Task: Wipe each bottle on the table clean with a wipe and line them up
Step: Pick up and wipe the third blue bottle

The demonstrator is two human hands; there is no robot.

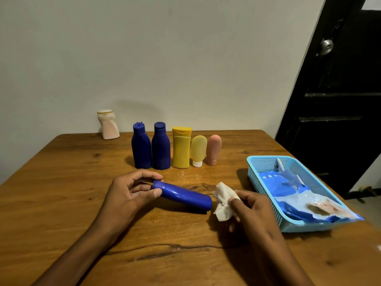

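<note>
Gripping a blue bottle sideways just above the near bench by its cap end, left hand; pinching a crumpled wipe at its base, right hand.

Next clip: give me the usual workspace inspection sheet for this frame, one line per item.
Surface: wooden table, knots and a dark crack near the front.
Job's things: blue bottle held sideways; crumpled wipe at its base; row of five bottles upright, side by side; white bottle apart by the wall.
Clutter: blue basket with wipes pack.
Grippers: left hand pinches the bottle's cap end; right hand grips the wipe.
Cables: nothing seen.
Surroundings: plain wall, dark door.
</note>
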